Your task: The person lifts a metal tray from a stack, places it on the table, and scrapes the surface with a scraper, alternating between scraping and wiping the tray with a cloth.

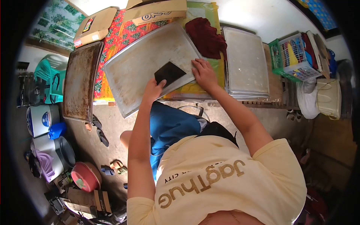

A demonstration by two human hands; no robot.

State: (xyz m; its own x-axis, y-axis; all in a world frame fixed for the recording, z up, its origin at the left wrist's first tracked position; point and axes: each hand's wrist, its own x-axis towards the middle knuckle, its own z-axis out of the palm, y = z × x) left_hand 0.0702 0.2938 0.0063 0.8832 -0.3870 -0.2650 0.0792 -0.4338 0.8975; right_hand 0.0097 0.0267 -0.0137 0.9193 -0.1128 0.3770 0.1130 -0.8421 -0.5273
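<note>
A large, shallow metal baking tray (pixel 131 71) lies at a slant on the table, its surface stained brownish. My left hand (pixel 153 90) is closed on the near corner of a dark, flat, square piece (pixel 170 73), which rests on the tray's right half; its exact kind does not show. My right hand (pixel 204 74) lies with fingers stretched out over the tray's right rim. Beyond it is a crumpled dark red cloth (pixel 206 37).
A rusty brown tray (pixel 80 80) leans out past the table's left end. Stacked trays (pixel 246 63) lie on the right, beside a green and white basket (pixel 296 56). Cardboard boxes (pixel 155 13) stand at the back. Slippers (pixel 101 137) and a red basin (pixel 85 176) are on the floor.
</note>
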